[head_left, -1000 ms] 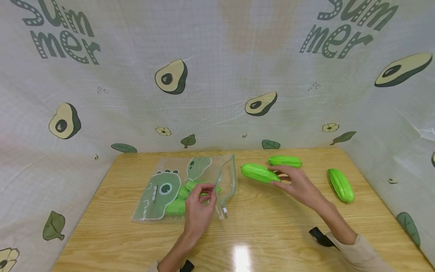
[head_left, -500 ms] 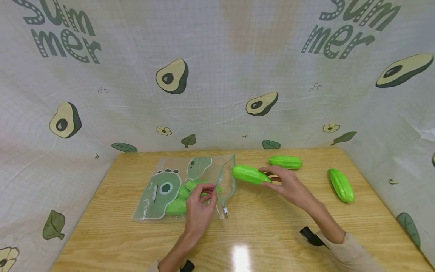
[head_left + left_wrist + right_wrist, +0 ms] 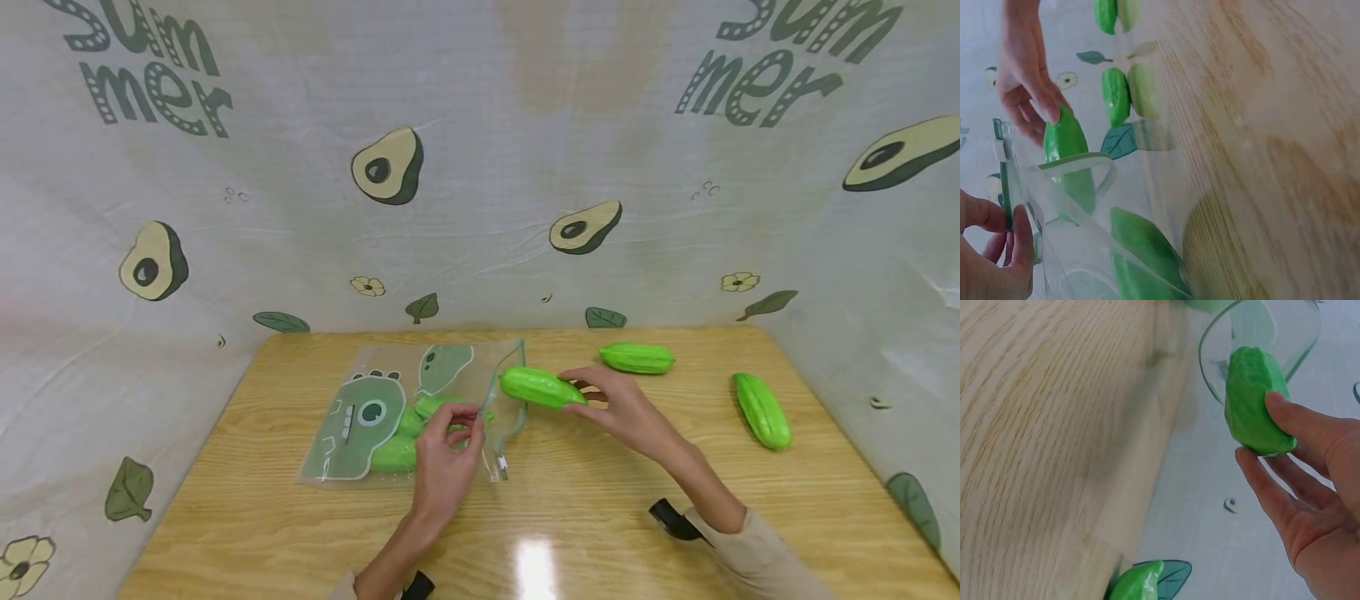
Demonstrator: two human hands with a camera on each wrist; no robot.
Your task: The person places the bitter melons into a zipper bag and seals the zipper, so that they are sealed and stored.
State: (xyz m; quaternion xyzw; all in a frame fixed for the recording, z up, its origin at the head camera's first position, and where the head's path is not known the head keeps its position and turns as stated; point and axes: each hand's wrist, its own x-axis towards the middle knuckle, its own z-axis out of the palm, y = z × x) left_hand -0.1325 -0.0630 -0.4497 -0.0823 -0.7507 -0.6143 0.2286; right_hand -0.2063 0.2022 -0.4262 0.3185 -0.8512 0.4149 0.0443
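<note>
My left hand (image 3: 447,458) pinches the rim of a clear zip bag (image 3: 352,450) with a green monster print, holding its mouth open. With thumb and fingertips, my right hand (image 3: 618,408) grips the near end of a bright green, ridged, cucumber-shaped vegetable (image 3: 536,387). The vegetable's far end is inside the bag's mouth; the left wrist view shows its lower part through the clear plastic (image 3: 1075,187). Several similar green vegetables (image 3: 393,454) lie in the bag, partly covered by the print and my left hand.
Two more green vegetables lie on the wooden table (image 3: 600,517): one at the back (image 3: 637,357), another farther right (image 3: 762,411). A white slider (image 3: 502,463) sits at the bag's near corner. Printed cloth (image 3: 480,167) stands around the table's back and sides.
My right hand has moved left with the green vegetable, from right of the bag into its mouth. The left hand keeps its pinch on the rim. The head view has shifted slightly.
</note>
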